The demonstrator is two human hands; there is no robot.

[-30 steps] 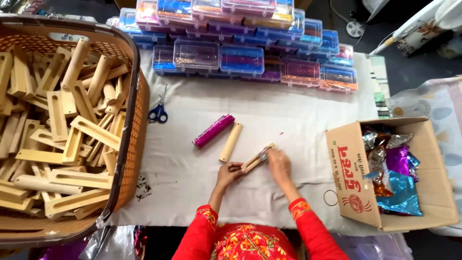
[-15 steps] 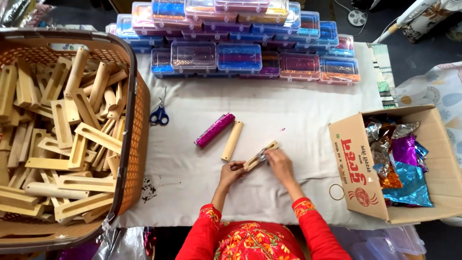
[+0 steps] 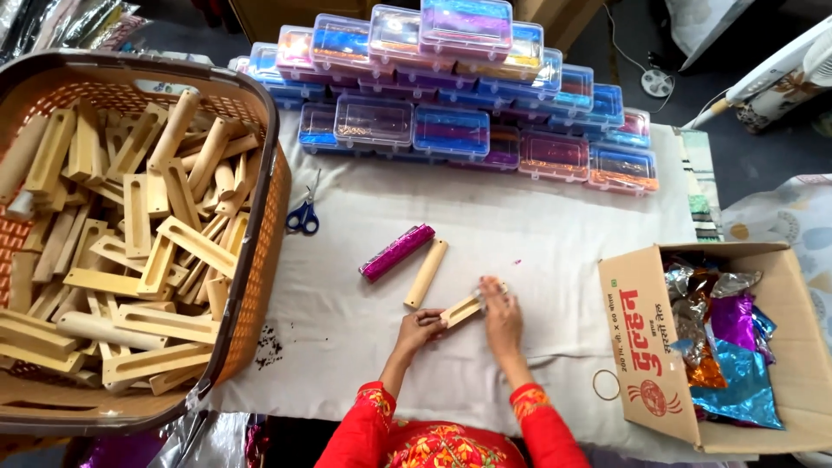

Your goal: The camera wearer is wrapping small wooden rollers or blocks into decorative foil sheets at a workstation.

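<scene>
Left hand: the left hand (image 3: 421,328) grips the near end of a slotted wooden block (image 3: 464,308), fingers curled around it.
Right hand: the right hand (image 3: 502,319) lies over the far end of the same block, fingers closed on it.
Block position: flat on the white cloth (image 3: 537,234), near the table's front edge, tilted up to the right.
Nearby pieces: a plain wooden stick (image 3: 426,274) lies just beyond the hands; a magenta foil-wrapped stick (image 3: 397,252) lies beside it, apart from it.
Left boundary: an orange basket (image 3: 260,260) of wooden pieces; blue-handled scissors (image 3: 304,217) lie by its rim.
Far boundary: stacked clear plastic boxes (image 3: 451,95).
Right boundary: a cardboard box (image 3: 637,347) holding coloured foil (image 3: 728,347); a rubber band (image 3: 606,384) lies beside its near corner.
Open room: bare cloth between hands and stacked boxes.
</scene>
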